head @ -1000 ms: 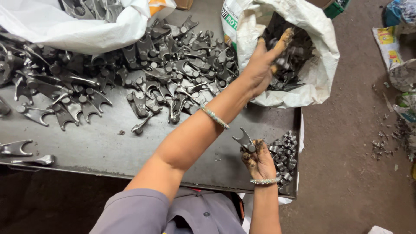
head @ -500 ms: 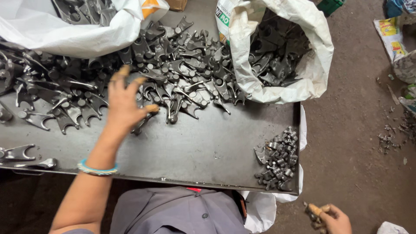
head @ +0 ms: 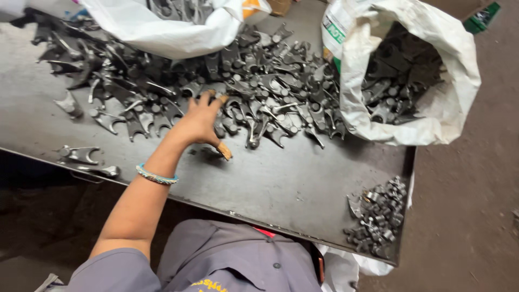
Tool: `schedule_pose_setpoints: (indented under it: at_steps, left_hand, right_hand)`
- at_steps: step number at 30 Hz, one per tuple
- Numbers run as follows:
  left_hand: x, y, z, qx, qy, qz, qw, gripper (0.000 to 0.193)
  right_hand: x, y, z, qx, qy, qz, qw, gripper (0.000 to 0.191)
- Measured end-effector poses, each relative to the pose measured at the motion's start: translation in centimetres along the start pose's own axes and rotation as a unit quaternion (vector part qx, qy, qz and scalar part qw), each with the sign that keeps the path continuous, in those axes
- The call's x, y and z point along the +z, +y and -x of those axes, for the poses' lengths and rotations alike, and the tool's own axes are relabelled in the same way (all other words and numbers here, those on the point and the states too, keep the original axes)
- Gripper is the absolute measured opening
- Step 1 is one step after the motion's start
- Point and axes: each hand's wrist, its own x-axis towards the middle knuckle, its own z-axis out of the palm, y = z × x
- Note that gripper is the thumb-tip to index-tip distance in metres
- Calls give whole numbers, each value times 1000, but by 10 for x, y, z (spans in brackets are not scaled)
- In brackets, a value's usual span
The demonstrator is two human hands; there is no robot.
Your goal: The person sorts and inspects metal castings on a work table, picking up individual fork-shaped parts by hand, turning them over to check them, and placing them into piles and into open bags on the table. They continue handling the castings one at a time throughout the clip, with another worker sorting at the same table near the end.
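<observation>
The left hand (head: 199, 123) rests at the near edge of a heap of dark forged metal fork parts (head: 254, 92) on the dark steel worktop (head: 281, 184), fingers (head: 213, 100) spread loosely over the pieces, gripping none that shows. At two o'clock from it a white sack (head: 432, 113) holds more parts. The right hand is out of sight.

I am looking down at a big dark metal table (head: 259, 184). A heap of grey forked metal parts (head: 259, 92) is lying on its far side, touching a white sack (head: 432, 103) full of more parts. Another white sack (head: 162, 27) is lying at the far edge. A small pile of little metal bits (head: 378, 216) is sitting at the near right corner. Two forked parts (head: 86, 159) are lying alone at the near left.
</observation>
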Motion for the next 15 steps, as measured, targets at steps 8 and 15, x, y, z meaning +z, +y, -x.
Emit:
schedule_pose_setpoints:
  at_steps: [8, 15]
  left_hand:
    - [-4, 26, 31, -26, -78, 73, 994, 153]
    - [-3, 49, 65, -77, -79, 35, 993, 135]
  right_hand:
    - [-12, -157, 41, -282, -34, -263, 922, 33]
    - [75, -351, 173, -667, -77, -162, 723, 49]
